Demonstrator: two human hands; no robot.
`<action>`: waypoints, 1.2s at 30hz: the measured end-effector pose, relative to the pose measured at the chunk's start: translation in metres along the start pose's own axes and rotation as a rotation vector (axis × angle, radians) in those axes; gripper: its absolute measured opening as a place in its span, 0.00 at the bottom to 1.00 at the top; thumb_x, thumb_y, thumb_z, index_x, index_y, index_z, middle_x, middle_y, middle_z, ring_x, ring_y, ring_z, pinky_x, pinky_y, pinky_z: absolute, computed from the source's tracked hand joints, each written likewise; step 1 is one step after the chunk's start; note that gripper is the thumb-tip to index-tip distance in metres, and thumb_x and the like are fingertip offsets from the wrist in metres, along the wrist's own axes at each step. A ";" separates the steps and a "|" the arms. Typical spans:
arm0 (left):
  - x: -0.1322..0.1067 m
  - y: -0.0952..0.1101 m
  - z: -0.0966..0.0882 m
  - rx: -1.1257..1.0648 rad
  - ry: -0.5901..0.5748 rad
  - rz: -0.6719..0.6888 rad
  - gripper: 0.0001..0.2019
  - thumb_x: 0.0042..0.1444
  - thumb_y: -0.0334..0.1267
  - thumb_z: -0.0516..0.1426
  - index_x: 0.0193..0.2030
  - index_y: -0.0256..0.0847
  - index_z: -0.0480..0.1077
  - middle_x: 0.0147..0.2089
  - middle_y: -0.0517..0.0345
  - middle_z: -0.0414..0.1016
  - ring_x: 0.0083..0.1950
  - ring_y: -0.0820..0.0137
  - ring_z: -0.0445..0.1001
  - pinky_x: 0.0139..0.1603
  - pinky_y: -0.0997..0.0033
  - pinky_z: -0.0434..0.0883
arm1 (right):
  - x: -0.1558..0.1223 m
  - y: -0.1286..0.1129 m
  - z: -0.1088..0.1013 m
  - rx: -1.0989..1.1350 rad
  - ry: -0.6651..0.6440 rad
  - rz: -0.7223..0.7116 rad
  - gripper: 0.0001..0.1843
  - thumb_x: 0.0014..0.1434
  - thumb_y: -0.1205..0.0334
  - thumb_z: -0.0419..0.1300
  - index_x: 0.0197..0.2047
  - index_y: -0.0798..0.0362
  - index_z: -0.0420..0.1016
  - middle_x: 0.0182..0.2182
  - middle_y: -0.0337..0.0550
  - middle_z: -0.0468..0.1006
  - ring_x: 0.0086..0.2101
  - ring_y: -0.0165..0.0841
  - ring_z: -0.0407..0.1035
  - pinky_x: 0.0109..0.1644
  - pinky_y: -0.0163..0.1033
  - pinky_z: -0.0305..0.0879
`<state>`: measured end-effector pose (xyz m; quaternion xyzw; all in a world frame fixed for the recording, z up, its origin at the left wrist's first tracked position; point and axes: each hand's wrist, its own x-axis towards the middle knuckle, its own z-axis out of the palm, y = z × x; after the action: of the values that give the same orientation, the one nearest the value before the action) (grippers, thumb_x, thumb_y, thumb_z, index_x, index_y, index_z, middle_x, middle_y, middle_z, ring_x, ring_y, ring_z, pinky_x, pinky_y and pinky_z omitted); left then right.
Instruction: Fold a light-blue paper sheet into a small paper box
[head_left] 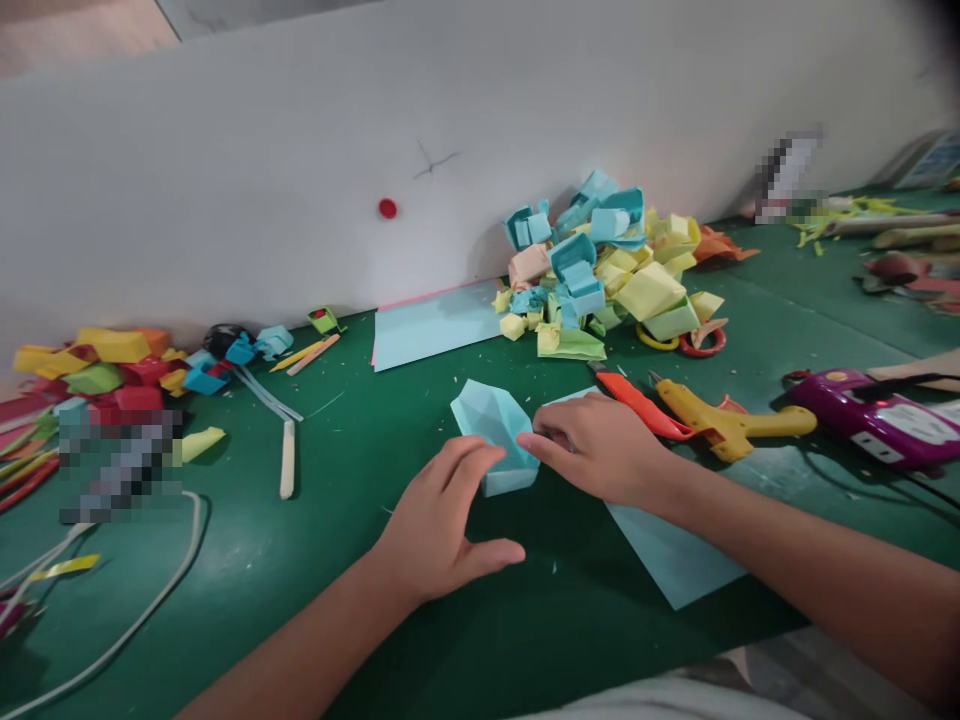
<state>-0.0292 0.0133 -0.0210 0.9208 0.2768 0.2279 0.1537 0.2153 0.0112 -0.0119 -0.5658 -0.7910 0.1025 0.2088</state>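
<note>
A light blue folded paper box [491, 420] stands on the green table, its far flap raised and its near wall upright. My left hand [450, 510] is at its near left side, thumb and fingers spread apart, fingertips close to the box. On the box's right side my right hand [592, 445] pinches the paper edge between thumb and curled fingers. Beneath my right forearm lies a flat light blue paper sheet [667, 550], partly hidden by the arm.
A heap of folded paper boxes [600, 265] rests against the wall. To the right are an orange utility knife [645, 405], a yellow glue gun [727, 415] and a purple power strip [877, 420]. At left lie colourful paper pieces [112, 365] and a white cable [191, 560].
</note>
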 end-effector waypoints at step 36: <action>0.009 -0.033 -0.001 -0.707 0.517 -0.553 0.15 0.62 0.48 0.61 0.50 0.43 0.69 0.45 0.56 0.73 0.28 0.75 0.71 0.26 0.75 0.68 | 0.005 0.013 0.010 0.637 0.062 0.102 0.01 0.61 0.63 0.60 0.38 0.48 0.71 0.34 0.37 0.76 0.35 0.33 0.71 0.36 0.37 0.67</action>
<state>-0.0373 0.0452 -0.0304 0.6187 0.4447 0.4784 0.4366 0.2207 0.0212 -0.0252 -0.5135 -0.6832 0.3381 0.3940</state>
